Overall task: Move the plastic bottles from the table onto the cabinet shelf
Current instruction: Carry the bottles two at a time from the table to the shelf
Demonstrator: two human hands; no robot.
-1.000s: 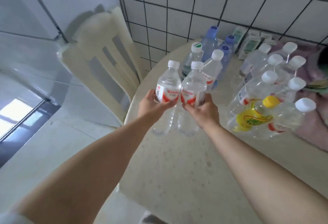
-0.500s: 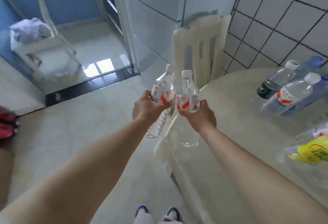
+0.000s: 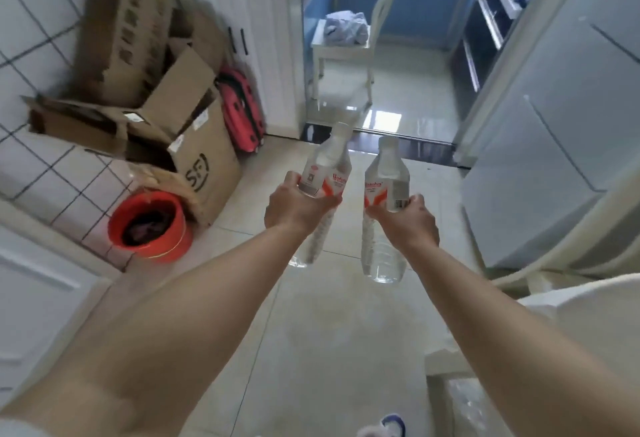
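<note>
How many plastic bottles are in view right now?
2. One clear plastic bottle with a red and white label is in the left hand's grip; the other matching bottle is in the right hand's grip. Both are over the floor. Others may lie outside the view.

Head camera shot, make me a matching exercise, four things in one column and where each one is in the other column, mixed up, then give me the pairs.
Things:
1. left bottle
2. right bottle
3. red bucket
4. red bag

Places:
A. on the floor in front of the cardboard boxes
B. gripped by the right hand
C. leaning by the white door, behind the boxes
D. gripped by the left hand

Pairs: 1-D, 2-B, 3-A, 4-C
</note>
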